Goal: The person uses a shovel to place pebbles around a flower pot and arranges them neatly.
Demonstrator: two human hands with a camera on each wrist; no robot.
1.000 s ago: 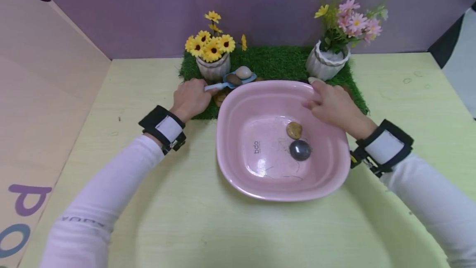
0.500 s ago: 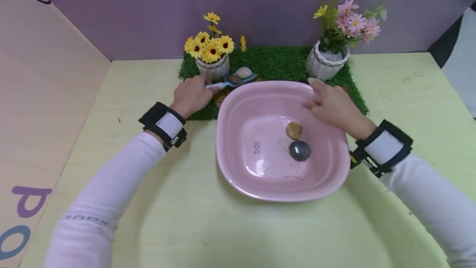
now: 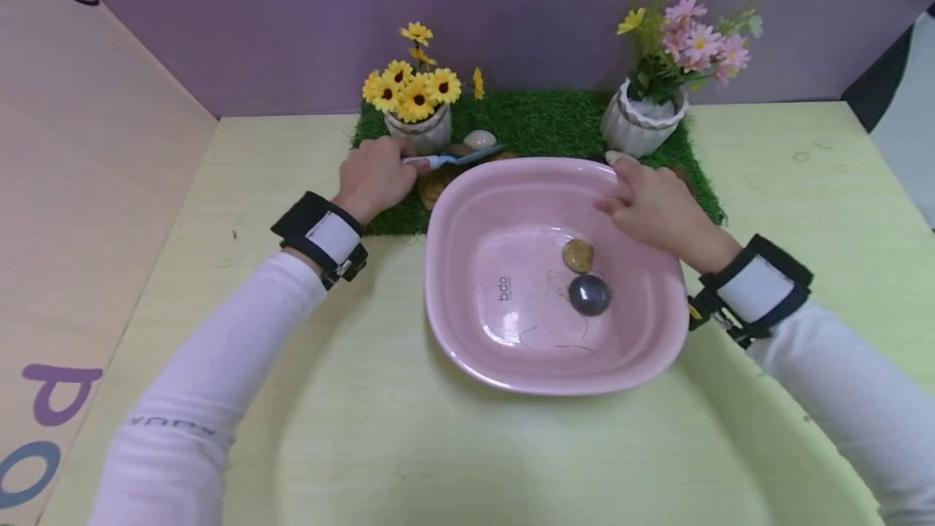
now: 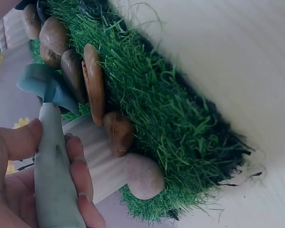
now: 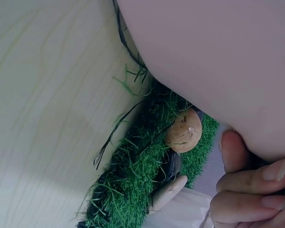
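My left hand [image 3: 376, 177] grips the pale handle of a small blue trowel [image 3: 478, 154], its blade turned edge-up beside the yellow flower pot. Behind the blade show a white stone [image 3: 480, 139] and part of a brown stone [image 3: 460, 150]; whether they touch the blade I cannot tell. In the left wrist view, fingers and thumb wrap the trowel handle [image 4: 54, 166], near several stones along the grass. My right hand [image 3: 661, 209] holds the far right rim of the tilted pink basin [image 3: 504, 209]. Inside lie a tan stone [image 3: 578, 256] and a dark stone [image 3: 588, 295].
A green grass mat [image 3: 540, 116] lies at the table's back, partly hidden by the basin. On it stand a pot of yellow flowers [image 3: 424, 135] and a pot of pink flowers [image 3: 637, 122]. A purple backdrop [image 3: 540, 15] rises behind; a printed panel [image 3: 95, 185] stands left.
The left hand has risen slightly and rolled the trowel, so its blade now shows edge-on and partly hides the brown stone. The right hand and basin look unmoved.
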